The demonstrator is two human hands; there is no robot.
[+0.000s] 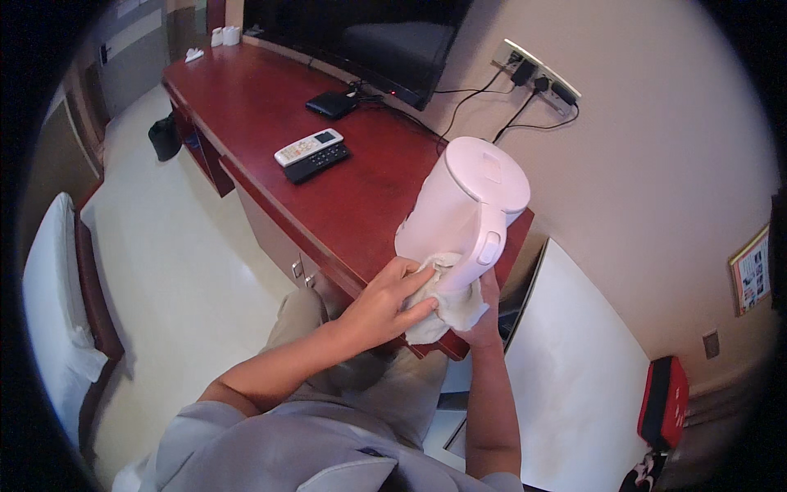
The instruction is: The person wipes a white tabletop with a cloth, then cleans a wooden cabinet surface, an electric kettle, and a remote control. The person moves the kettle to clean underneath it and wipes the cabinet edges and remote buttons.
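Observation:
A pale pink electric kettle (424,215) with its lid closed is tilted at the near end of the red-brown wooden desk (246,117). Its handle (482,246) points towards me. My left hand (387,301) presses a crumpled whitish cloth (452,313) against the lower body of the kettle, beside the foot of the handle. Behind the cloth and handle, my right hand (482,313) grips the kettle low down; most of its fingers are hidden. The kettle's underside is out of sight.
White and black remote controls (310,147) lie on the desk near a black box (331,104) and a television (363,37). Cables run to a wall socket strip (535,77). A white panel (565,369) leans at right, near a red bag (663,403). A bed (55,320) stands left.

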